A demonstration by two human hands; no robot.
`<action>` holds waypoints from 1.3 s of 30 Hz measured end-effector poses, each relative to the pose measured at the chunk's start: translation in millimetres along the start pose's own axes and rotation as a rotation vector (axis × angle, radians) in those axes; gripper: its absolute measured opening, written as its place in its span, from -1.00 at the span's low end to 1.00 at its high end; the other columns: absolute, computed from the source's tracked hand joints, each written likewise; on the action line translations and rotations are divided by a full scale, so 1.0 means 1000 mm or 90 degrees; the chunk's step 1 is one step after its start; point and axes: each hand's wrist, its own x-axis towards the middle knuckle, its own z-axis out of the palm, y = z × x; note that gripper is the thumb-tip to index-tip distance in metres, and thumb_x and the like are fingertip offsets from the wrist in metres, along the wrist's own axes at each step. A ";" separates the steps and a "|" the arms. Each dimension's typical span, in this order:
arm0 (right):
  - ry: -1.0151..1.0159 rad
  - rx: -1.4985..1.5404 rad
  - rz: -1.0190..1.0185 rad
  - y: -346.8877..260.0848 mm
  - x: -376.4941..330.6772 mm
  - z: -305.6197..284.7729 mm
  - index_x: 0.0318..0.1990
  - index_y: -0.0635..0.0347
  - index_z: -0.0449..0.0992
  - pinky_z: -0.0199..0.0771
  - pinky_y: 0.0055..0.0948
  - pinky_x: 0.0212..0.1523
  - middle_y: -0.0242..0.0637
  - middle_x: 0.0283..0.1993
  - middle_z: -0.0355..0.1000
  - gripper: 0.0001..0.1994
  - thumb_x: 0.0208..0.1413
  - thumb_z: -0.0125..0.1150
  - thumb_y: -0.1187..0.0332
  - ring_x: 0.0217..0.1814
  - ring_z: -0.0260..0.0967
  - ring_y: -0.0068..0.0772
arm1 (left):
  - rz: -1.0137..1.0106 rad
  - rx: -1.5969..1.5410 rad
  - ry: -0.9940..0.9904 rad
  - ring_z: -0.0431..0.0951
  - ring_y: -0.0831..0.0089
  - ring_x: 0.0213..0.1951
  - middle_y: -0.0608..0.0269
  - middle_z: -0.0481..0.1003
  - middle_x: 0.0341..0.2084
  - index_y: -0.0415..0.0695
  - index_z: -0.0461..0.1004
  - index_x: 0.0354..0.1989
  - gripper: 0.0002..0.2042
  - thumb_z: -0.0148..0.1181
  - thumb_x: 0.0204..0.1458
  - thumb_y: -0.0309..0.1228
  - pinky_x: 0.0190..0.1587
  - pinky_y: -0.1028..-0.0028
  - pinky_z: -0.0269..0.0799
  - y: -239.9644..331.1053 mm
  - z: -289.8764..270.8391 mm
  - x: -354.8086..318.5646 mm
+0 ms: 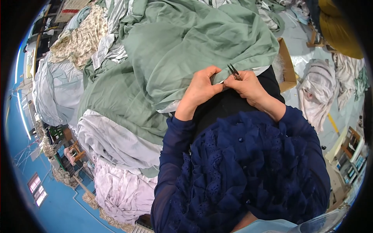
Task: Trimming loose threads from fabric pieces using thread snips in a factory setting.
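A large green cloth [194,42] with a pale underside spreads over my lap and away from me. My left hand [202,88] pinches the near edge of this cloth between thumb and fingers. Close beside it on the right, my right hand [248,87] is closed around small dark thread snips [233,70], their pointed blades sticking up past the fingers over the cloth. The right fingertips also meet the cloth's edge near the left thumb. What lies between the two sets of fingertips is too small to make out.
Pale grey fabric [116,136] and pinkish-white fabric [124,190] are heaped at the left, with a floral cloth [83,40] farther back. A cardboard box [286,66] stands right of my lap. More crumpled fabric [318,89] lies on the floor at the right.
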 end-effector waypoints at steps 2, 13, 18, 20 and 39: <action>0.011 -0.013 0.009 0.002 0.000 -0.001 -0.48 0.15 0.48 -0.14 -0.67 -0.71 -0.60 -0.65 0.22 -0.85 0.06 0.30 0.35 -0.71 -0.03 -0.80 | -0.004 -0.025 -0.009 0.36 0.61 -0.48 0.30 0.47 -0.52 -0.28 0.51 -0.20 -0.67 0.33 -0.19 -0.45 -0.41 0.52 0.31 -0.005 0.000 0.001; -0.005 0.009 0.097 -0.009 -0.007 0.001 -0.45 0.11 0.44 -0.24 -0.65 -0.73 -0.65 -0.65 0.13 -0.78 0.12 0.31 0.24 -0.71 -0.09 -0.81 | 0.005 -0.013 -0.019 0.38 0.58 -0.48 0.29 0.48 -0.51 -0.28 0.50 -0.18 -0.66 0.32 -0.20 -0.48 -0.40 0.49 0.33 -0.004 -0.001 0.004; -0.005 0.029 0.115 -0.001 0.000 -0.001 -0.43 0.12 0.45 -0.24 -0.65 -0.72 -0.65 -0.65 0.13 -0.80 0.11 0.30 0.27 -0.70 -0.09 -0.81 | -0.011 0.017 -0.023 0.38 0.59 -0.47 0.31 0.48 -0.51 -0.28 0.49 -0.16 -0.67 0.30 -0.18 -0.51 -0.40 0.51 0.32 -0.006 0.001 0.003; -0.012 0.032 0.110 -0.002 -0.003 -0.005 -0.43 0.12 0.45 -0.24 -0.65 -0.71 -0.65 -0.65 0.13 -0.81 0.11 0.30 0.28 -0.70 -0.09 -0.81 | 0.003 -0.038 -0.022 0.38 0.59 -0.46 0.31 0.48 -0.50 -0.28 0.49 -0.16 -0.67 0.30 -0.18 -0.52 -0.39 0.52 0.33 -0.009 0.001 0.004; -0.007 -0.008 0.018 -0.007 -0.007 -0.002 -0.44 0.17 0.49 -0.14 -0.65 -0.69 -0.63 -0.62 0.24 -0.82 0.05 0.36 0.31 -0.68 0.00 -0.82 | 0.080 0.049 0.022 0.40 0.48 -0.51 0.16 0.50 -0.50 -0.28 0.49 -0.16 -0.65 0.27 -0.21 -0.50 -0.42 0.45 0.35 -0.003 0.005 0.000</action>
